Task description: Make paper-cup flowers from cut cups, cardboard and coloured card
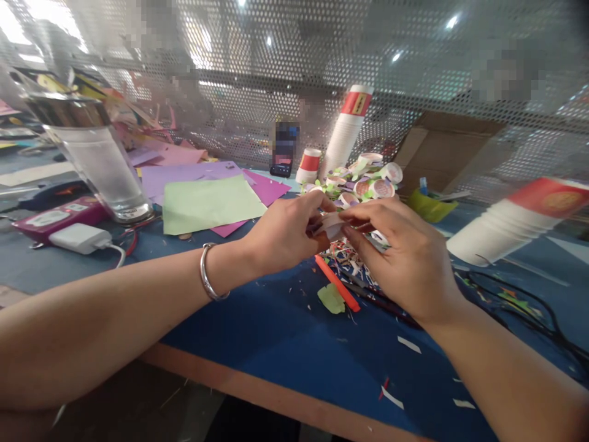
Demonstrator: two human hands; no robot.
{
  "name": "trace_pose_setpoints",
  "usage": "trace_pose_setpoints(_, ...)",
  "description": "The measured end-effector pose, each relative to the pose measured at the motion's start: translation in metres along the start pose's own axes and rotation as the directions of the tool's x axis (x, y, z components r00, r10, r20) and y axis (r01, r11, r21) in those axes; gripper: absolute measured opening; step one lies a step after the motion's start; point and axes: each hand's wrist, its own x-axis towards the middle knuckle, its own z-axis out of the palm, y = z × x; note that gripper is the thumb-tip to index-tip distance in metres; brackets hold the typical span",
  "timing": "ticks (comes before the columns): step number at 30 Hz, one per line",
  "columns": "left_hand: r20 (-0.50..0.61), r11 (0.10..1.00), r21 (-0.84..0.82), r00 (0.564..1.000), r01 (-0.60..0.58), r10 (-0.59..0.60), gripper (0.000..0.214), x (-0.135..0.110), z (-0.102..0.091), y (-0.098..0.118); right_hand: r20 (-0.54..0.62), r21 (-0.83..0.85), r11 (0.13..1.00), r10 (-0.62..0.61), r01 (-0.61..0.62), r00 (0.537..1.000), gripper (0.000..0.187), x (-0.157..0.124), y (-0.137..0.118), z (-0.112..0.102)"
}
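My left hand and my right hand meet over the blue table, and both pinch one small white piece of paper. The fingers of both hands are closed on it. A silver bracelet sits on my left wrist. Just below the hands lie an orange stick, a light green paper scrap and a heap of fine paper cuttings.
A glass tumbler stands at the left beside a white charger and a pink case. Green and purple paper sheets lie behind. Stacks of paper cups, cut round pieces, a cardboard box and black cables fill the right.
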Motion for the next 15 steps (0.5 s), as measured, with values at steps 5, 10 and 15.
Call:
trace_pose_setpoints(5, 0.03, 0.995, -0.093, 0.999, 0.03, -0.028, 0.025, 0.0014, 0.0023, -0.0036, -0.022, -0.011, 1.0, -0.027, 0.026, 0.999, 0.015, 0.0014, -0.0007, 0.0008)
trace_pose_setpoints(10, 0.043, 0.997, -0.076, 0.999, 0.031, -0.028, 0.024, 0.0026, 0.0011, -0.0052, -0.002, 0.002, 1.0, -0.026, 0.026, 1.0, 0.016, 0.0019, -0.0015, 0.0013)
trace_pose_setpoints(15, 0.08, 0.999, -0.042, 0.997, 0.022, -0.019, 0.02, 0.0031, -0.0002, -0.005, 0.028, 0.022, 0.998, -0.059, 0.058, 0.998, 0.02, 0.0014, -0.0015, 0.0022)
